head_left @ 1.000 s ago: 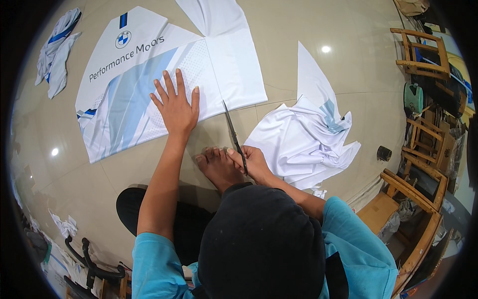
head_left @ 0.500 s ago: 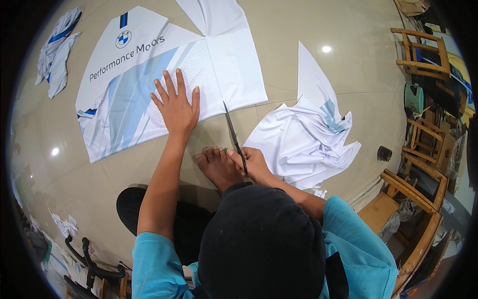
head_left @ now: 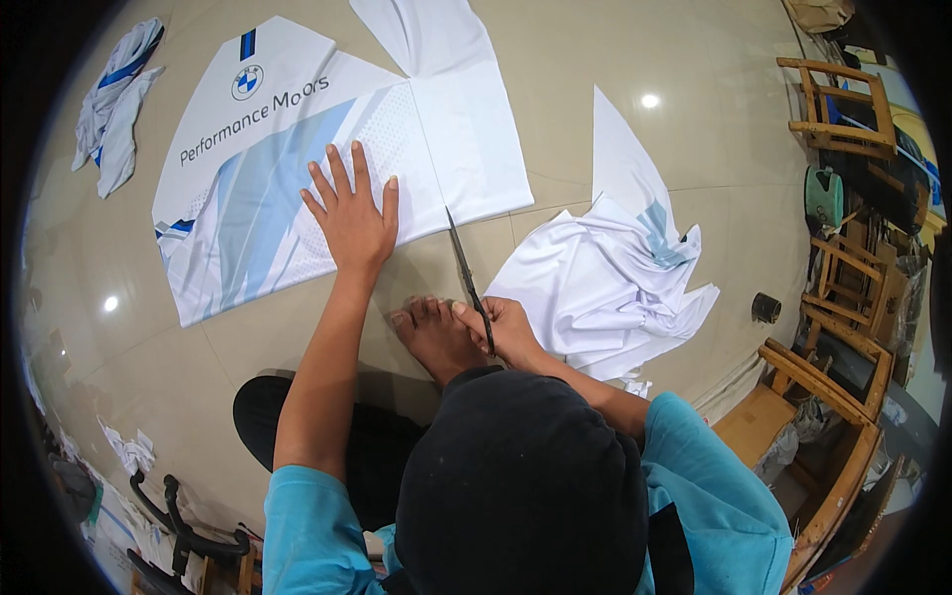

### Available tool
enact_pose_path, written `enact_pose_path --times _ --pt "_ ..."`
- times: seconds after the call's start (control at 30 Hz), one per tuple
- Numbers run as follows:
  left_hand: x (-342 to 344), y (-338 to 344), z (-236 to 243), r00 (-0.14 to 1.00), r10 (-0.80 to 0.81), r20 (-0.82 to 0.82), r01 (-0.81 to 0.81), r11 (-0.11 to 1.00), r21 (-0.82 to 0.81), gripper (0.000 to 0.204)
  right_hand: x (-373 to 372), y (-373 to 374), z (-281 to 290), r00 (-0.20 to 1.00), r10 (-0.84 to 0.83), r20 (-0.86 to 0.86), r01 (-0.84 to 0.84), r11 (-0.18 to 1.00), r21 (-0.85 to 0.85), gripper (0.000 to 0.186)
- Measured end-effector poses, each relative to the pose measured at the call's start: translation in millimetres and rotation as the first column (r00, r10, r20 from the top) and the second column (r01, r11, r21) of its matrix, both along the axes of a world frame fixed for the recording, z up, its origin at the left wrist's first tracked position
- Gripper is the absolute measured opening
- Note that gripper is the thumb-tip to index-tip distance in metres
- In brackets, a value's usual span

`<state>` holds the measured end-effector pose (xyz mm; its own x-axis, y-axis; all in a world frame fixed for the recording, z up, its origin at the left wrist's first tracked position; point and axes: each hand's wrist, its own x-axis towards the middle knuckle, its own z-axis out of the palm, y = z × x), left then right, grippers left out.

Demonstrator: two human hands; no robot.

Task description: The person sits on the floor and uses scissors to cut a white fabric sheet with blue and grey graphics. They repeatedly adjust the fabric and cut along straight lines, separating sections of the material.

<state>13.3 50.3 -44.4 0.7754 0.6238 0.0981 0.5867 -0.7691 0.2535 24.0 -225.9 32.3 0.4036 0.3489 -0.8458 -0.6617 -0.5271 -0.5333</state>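
Note:
A white fabric panel [head_left: 268, 178] with pale blue stripes and dark printing lies flat on the floor in front of me. My left hand [head_left: 354, 218] rests on it palm down, fingers spread. My right hand [head_left: 506, 327] grips a pair of dark scissors [head_left: 466, 268], blades pointing away from me. The blade tips touch the near edge of the cloth, at the line between the patterned panel and a plain white piece [head_left: 471, 139] to its right. The scissors' handles are partly hidden by my fingers.
A crumpled white cloth [head_left: 605, 278] lies right of the scissors, and a bundled white and blue one [head_left: 117, 104] at the far left. Wooden frames [head_left: 843, 109] line the right side, near a small dark cup [head_left: 765, 307]. My bare foot [head_left: 436, 337] is close to the scissors.
Almost nothing differs. The picture has shifted very slightly; both hands, the scissors and the cloth keep their places.

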Motion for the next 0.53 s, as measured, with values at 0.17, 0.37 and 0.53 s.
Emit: enact_pose_path --times 0.17,0.37,0.53 --pt "0 0 -2 1.000 0.009 -0.010 -0.009 1.000 -0.006 0.078 7 9 -1 1.000 0.020 0.012 -0.020 1.000 0.010 0.048" --pt "0 0 -2 1.000 0.008 0.002 -0.008 1.000 -0.008 0.078 12 15 -4 1.000 0.013 0.028 -0.014 0.999 0.039 0.050" --pt "0 0 -3 1.000 0.013 0.002 -0.013 1.000 -0.012 0.079 14 18 -5 1.000 0.002 0.015 -0.002 0.999 0.038 0.052"
